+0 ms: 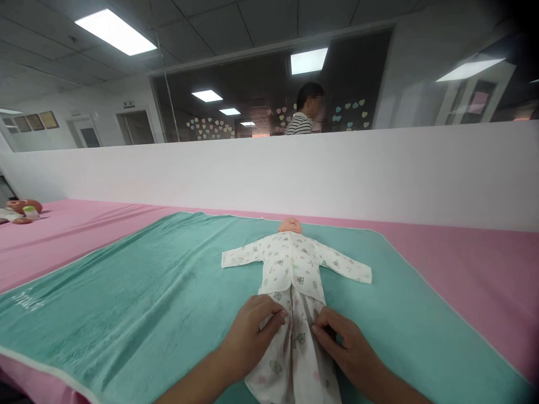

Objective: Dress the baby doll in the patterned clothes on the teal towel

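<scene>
Head view: looks like I'm pinching the printed pants (301,353) with left hand (255,331) and right hand (347,339), probably keeping both sides even; they're lying by the doll's (290,225) shirt (290,261) on a teal blanket (177,280), lol.

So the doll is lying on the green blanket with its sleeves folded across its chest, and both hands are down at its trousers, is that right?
Not quite: the head view shows the sleeves stretched out to either side. The doll does lie on the green blanket, with the left hand and right hand at its trousers.
</scene>
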Tool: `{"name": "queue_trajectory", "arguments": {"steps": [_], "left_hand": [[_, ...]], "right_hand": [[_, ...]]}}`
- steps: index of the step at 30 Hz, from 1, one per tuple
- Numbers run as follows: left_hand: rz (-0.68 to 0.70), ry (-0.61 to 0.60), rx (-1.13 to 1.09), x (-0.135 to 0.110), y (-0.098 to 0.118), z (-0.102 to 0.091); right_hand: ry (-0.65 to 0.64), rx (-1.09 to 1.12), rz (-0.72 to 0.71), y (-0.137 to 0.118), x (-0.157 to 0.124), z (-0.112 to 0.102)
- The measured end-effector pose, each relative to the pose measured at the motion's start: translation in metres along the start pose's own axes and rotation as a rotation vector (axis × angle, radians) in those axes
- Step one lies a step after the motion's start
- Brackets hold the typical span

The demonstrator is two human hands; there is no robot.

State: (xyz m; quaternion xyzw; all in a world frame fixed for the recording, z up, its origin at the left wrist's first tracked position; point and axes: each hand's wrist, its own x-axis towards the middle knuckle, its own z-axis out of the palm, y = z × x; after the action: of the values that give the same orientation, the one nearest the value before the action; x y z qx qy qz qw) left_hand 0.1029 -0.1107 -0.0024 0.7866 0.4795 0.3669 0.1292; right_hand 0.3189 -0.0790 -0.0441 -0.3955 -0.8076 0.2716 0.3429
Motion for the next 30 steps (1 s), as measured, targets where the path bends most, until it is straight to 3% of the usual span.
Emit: {"name": "queue_trajectory", "arguments": {"steps": [3,6,13,18,30], "left_hand": [[-0.06,0.026,-0.021,-0.001,-0.003,0.001],[-0.017,0.014,0.025,-0.006,-0.002,0.006],[0.271,-0.03,0.216,-0.023,-0.002,0.022],[0.447,0.003,0.331,-0.033,-0.006,0.029],[0.431,-0.017,0.264,-0.034,-0.01,0.031]], "right_hand": [[-0.016,0.016,0.012,-0.002,-0.001,-0.001],[-0.021,0.024,0.025,-0.002,-0.001,-0.002],[-0.034,0.031,0.054,0.001,-0.002,-0.001],[-0.026,0.035,0.061,0.001,-0.002,-0.001],[-0.006,0.064,0.101,0.001,-0.002,0.0]]}}
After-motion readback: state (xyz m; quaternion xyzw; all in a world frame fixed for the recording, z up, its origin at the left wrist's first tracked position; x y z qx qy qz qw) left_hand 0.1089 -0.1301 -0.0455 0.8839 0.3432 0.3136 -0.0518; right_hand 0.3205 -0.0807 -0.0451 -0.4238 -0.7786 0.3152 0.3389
